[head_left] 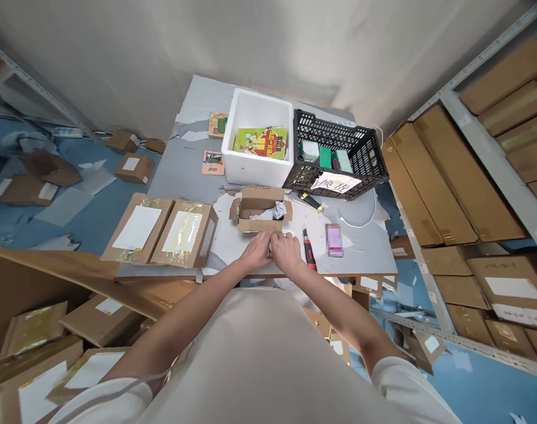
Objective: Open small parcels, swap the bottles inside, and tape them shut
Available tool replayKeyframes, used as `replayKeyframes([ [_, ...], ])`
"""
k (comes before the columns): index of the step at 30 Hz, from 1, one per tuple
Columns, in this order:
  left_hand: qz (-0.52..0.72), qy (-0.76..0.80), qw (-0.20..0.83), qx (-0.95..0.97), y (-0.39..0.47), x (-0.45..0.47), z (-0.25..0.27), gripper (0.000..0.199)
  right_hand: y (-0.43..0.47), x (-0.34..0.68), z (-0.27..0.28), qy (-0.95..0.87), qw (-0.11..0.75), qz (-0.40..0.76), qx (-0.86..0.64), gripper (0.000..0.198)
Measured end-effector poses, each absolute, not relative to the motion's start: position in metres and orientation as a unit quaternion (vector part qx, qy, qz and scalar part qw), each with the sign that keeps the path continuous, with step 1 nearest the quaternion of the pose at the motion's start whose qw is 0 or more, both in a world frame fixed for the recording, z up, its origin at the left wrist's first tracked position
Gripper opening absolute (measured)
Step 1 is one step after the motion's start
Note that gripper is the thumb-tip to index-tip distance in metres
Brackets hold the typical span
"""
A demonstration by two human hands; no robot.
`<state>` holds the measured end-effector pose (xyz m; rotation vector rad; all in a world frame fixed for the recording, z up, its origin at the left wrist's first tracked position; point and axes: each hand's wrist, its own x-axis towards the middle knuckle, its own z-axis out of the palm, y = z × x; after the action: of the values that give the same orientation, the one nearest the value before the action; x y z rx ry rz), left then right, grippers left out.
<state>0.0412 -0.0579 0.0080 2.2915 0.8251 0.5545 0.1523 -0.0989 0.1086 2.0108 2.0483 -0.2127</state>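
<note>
My left hand [257, 251] and my right hand [287, 253] meet near the table's front edge, fingers curled together. Between them shows a sliver of something small and brownish, mostly hidden by the fingers. Just beyond the hands stands a small open cardboard box [260, 225], its flaps folded out. A crumpled paper wad [278, 210] lies in the right part of this box. To the right of my right hand lies a red and black utility knife [310, 250]. A yellow and black cutter [311, 202] rests behind it, close to the crate.
A white foam box [256, 172] with colourful booklets and a black crate [352, 187] with small boxes stand at the back. Two taped cartons [184, 238] sit on the left. A phone [334, 241] lies at right. Shelves of cartons [467, 176] flank the table.
</note>
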Motion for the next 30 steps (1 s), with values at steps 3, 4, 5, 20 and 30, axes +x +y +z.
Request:
replayKeyframes([
  [3, 0.216, 0.318, 0.324, 0.864, -0.057, 0.039, 0.01, 0.076, -0.106, 0.164, 0.112, 0.717, 0.148, -0.045, 0.68, 0.034],
  [4, 0.218, 0.319, 0.327, 0.862, -0.056, 0.037, 0.012, 0.076, -0.109, 0.168, 0.113, 0.718, 0.151, -0.038, 0.678, 0.037],
  [5, 0.219, 0.319, 0.33, 0.861, -0.055, 0.035, 0.013, 0.077, -0.111, 0.172, 0.113, 0.723, 0.153, -0.033, 0.673, 0.039],
  [20, 0.252, 0.319, 0.375, 0.833, -0.056, 0.036, 0.005, 0.068, -0.082, 0.155, 0.106, 0.661, 0.188, -0.116, 0.718, 0.04],
  [30, 0.251, 0.382, 0.363, 0.812, -0.064, 0.038, 0.015, 0.069, -0.103, 0.197, 0.214, 0.726, -0.025, -0.054, 0.685, 0.062],
])
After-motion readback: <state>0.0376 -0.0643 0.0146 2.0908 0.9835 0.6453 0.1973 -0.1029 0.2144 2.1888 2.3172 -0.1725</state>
